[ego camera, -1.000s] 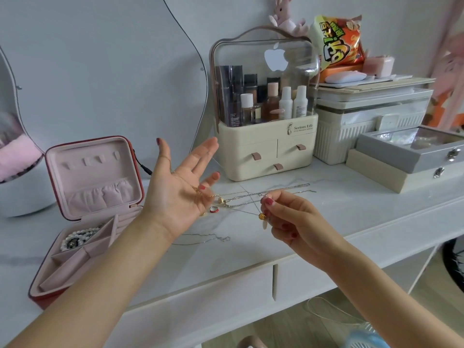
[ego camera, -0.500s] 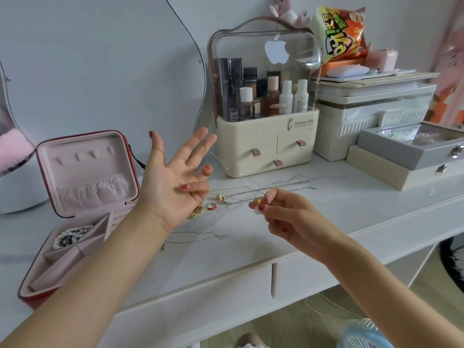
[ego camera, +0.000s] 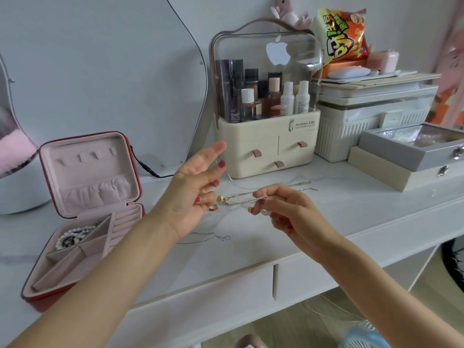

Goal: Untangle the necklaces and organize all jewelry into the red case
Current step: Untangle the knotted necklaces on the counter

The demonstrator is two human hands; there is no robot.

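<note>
Right hand pinches thin metal chains; left hand fingers loosely spread, palm up; red case open, pink-lined.

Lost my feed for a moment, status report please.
Right hand pinching thin tangled chains; left hand open, chain draped over fingers. Red case open at left, pearls inside. Loose silver chain on tabletop.

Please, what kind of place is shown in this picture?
Most likely a dressing table in a bedroom. A curvy frameless mirror leans on the wall, a cream cosmetics organiser with a clear lid holds bottles, and an open red jewellery case with pink lining sits on the white marble-look tabletop.
</note>
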